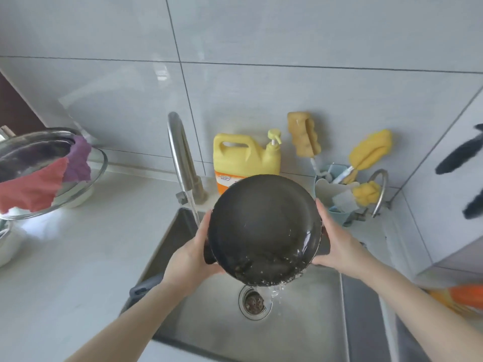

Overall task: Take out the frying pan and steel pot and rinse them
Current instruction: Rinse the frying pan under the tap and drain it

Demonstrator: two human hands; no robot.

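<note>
A dark round frying pan is tilted toward me over the steel sink. Water pools at its low edge and spills over the rim down by the drain. My left hand grips the pan's left rim by a dark side handle. My right hand grips the right rim. The tap runs a thin stream into the sink just left of the pan. A steel pot cannot be made out for certain.
A yellow detergent jug stands behind the pan. A holder with sponge brushes sits at the back right. A glass lid with red and purple cloths is on the left counter. An orange object lies at the right edge.
</note>
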